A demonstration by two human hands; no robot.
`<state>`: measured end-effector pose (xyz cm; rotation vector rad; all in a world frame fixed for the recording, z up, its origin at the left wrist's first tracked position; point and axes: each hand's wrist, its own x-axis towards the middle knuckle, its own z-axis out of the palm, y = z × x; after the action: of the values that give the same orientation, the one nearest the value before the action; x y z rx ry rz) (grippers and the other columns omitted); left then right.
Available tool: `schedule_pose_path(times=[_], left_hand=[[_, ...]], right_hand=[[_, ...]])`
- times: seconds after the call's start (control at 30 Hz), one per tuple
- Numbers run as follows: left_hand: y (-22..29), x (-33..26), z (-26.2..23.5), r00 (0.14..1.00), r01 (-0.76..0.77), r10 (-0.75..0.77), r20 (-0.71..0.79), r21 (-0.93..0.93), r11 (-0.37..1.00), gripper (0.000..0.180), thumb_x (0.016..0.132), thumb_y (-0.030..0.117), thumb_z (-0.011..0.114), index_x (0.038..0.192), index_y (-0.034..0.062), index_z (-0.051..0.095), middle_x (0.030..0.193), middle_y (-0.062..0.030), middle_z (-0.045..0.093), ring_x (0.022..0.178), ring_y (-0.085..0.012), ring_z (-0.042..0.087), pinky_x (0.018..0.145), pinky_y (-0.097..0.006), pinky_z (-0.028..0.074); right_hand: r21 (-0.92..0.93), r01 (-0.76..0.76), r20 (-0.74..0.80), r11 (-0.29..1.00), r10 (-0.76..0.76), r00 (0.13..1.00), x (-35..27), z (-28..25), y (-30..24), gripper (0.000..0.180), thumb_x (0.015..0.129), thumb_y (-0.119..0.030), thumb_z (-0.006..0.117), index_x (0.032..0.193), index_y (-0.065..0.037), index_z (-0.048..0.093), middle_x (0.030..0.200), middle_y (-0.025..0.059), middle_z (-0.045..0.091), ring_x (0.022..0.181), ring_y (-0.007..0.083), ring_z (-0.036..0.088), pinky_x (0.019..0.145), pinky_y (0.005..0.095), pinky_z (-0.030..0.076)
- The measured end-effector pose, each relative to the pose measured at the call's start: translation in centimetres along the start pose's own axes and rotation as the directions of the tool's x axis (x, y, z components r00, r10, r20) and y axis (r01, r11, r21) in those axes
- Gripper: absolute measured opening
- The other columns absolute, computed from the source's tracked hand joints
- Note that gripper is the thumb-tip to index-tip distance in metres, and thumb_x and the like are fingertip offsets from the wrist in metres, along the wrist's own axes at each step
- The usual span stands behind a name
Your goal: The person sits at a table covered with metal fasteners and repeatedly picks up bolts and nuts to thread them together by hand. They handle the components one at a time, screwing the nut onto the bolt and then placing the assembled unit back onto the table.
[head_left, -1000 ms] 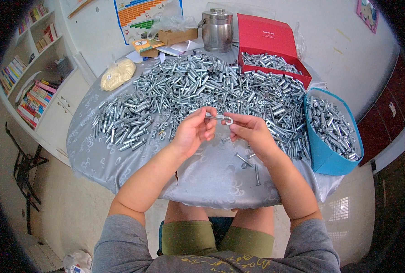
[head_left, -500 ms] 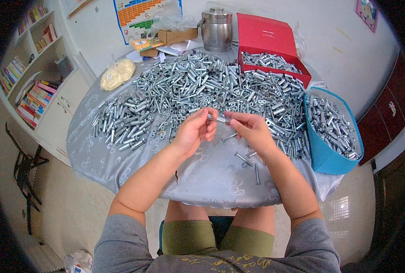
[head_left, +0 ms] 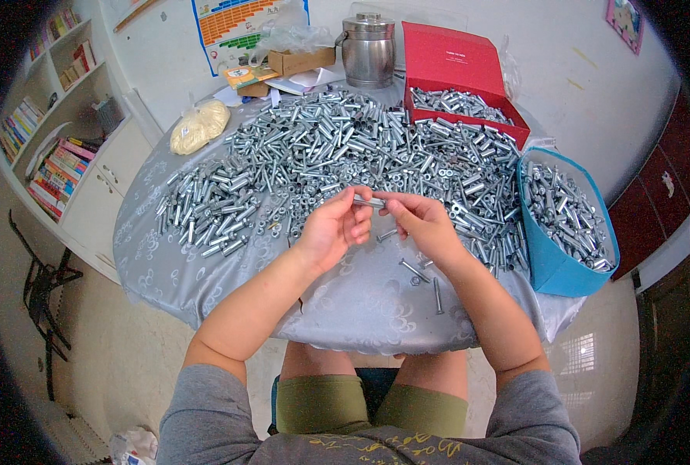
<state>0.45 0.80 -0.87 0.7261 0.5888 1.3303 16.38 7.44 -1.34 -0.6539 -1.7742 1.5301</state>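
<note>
In front of me, at the pile's near edge, a silvery metal bolt (head_left: 369, 202) lies level between both hands. My left hand (head_left: 331, 226) pinches its left end between thumb and fingers, the other fingers curled. The thumb and fingers of my right hand (head_left: 425, 223) close on its right end and hide whatever sits there. Below my right hand several loose bolts (head_left: 438, 296) and a nut (head_left: 415, 281) lie on the cloth. Just beyond my hands spreads a big heap of bolts, sleeves and nuts (head_left: 337, 139).
A blue fabric bin (head_left: 566, 271) full of bolt assemblies stands at the right. Behind the heap are an open red box (head_left: 457, 58) with more hardware, a steel pot (head_left: 369, 50) and a small cardboard box (head_left: 302, 61). A bag of pale stuff (head_left: 200, 128) rests at the left.
My right fingers have moved slightly left and closed around the bolt's right end, where a small metal part showed before. My left hand has hardly moved.
</note>
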Motion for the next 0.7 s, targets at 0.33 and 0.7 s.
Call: schedule_pose_path(times=[0.33,0.7], left_hand=[[0.55,0.05,-0.37,0.999,-0.034,0.036,0.021,-0.094,0.995,0.026,0.092,0.033,0.031,0.091,0.0099,0.044,0.063,0.002,0.036,0.054,-0.0098,0.033,0.053,-0.024,0.031],[0.5,-0.09,-0.01,1.0,-0.021,0.023,0.021,-0.086,0.996,0.026,0.092,0.032,0.031,0.094,0.01,0.044,0.064,0.0014,0.036,0.054,-0.0101,0.033,0.054,-0.024,0.031]], right_hand=[[0.147,-0.008,-0.089,0.989,0.021,0.996,0.11,-0.43,-0.25,0.029,0.087,-0.024,0.05,0.109,-0.006,0.057,0.087,0.0029,0.061,0.059,0.0048,0.047,0.051,0.0185,0.04],[0.101,-0.081,0.015,0.992,0.079,0.997,-0.2,-0.15,-0.79,0.035,0.088,-0.031,0.045,0.113,-0.008,0.054,0.092,0.0035,0.061,0.063,0.0069,0.051,0.055,0.0198,0.043]])
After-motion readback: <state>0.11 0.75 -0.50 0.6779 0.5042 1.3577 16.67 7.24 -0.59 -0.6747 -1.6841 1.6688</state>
